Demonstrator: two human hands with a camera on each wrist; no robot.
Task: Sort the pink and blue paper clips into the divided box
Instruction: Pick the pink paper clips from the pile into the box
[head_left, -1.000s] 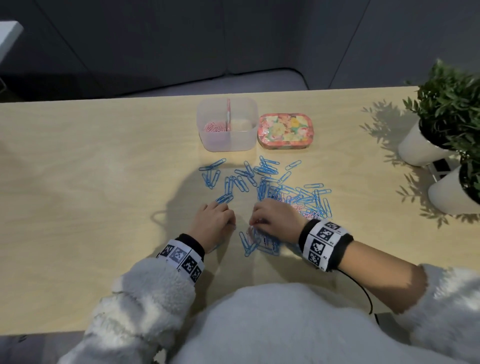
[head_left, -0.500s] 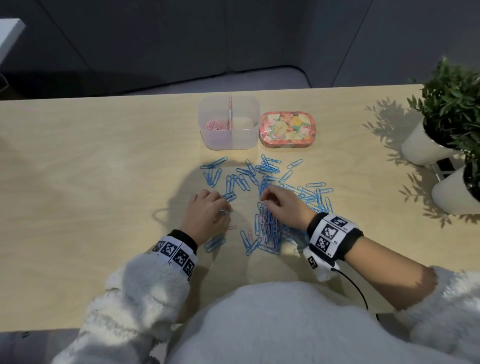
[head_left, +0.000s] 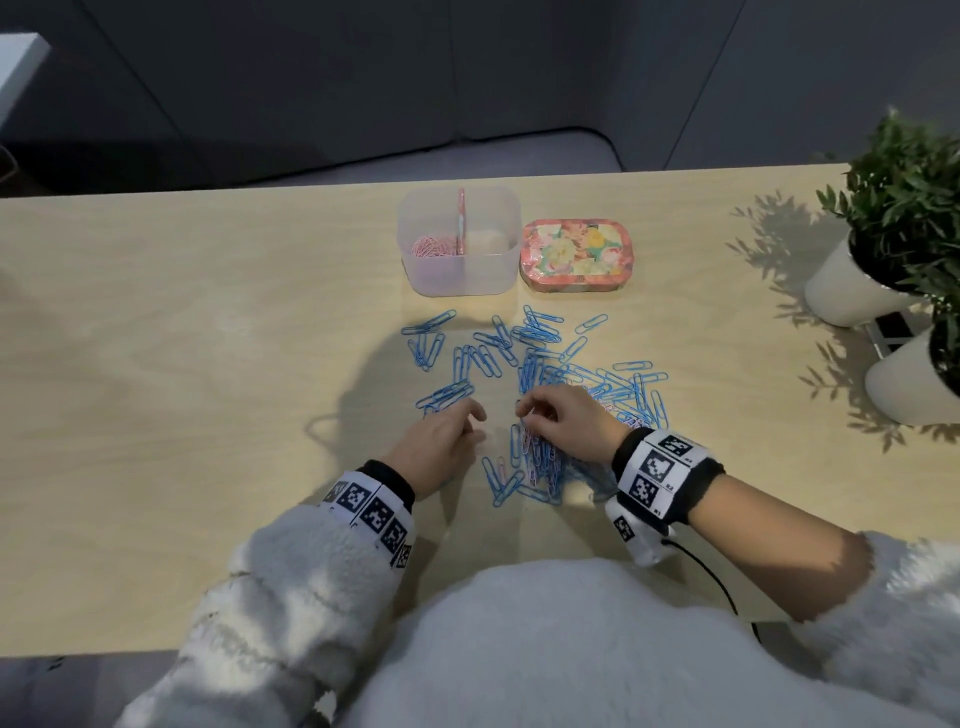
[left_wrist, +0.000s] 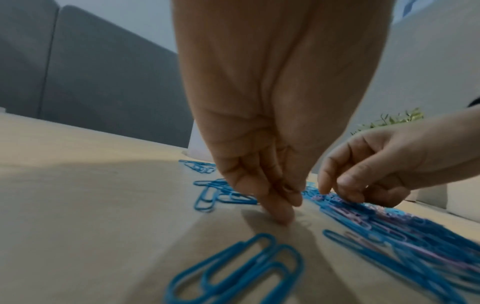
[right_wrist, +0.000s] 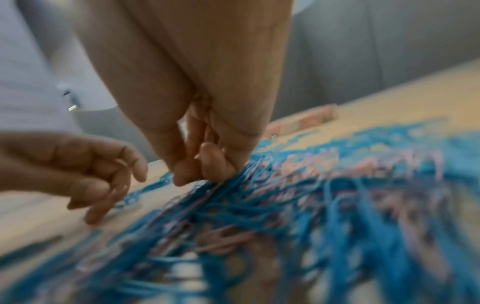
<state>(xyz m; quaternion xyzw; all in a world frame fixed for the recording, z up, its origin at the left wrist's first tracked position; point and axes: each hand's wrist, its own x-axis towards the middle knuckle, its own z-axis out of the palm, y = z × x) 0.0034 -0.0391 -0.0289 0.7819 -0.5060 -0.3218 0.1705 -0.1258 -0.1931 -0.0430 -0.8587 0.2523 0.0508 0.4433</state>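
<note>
Nearest, white fleece sleeves (head_left: 291, 587) and marker-printed wristbands (head_left: 657, 475) on both wrists. Wood-grain surface (head_left: 182, 415).

Left hand (head_left: 441, 447): palm down, fingers bunched and pointing down, fingertips (left_wrist: 279, 214) touching bare surface just left of the clip pile. No clip visibly held; the fingers lie close together, loosely curled.

Right hand (head_left: 569, 423): knuckles up over the near end of the pile, fingers curled, thumb and fingertips (right_wrist: 197, 170) pressed into the tangle of clips. Looks like a pinch on clips at the pile's edge; right wrist view is blurred, so which clip or colour cannot be told.

Blue paper clips (head_left: 540, 358): spread across the middle of the surface, dense under and right of the right hand, scattered singles and small bunches toward the box. Two blue clips lie close under the left wrist camera (left_wrist: 241, 273).

Pink paper clips (head_left: 530, 441): a few mixed into the dense blue heap beside the right hand, pale strands visible in both wrist views.

Divided box (head_left: 460, 270): translucent, beyond the scatter, upright divider in the middle. Left compartment holds a heap of pink clips (head_left: 434, 245); right compartment's contents not clear.

Floral tin (head_left: 575, 254): just right of the box, lid on.

Two potted plants in white pots (head_left: 852, 291) at far right edge.
</note>
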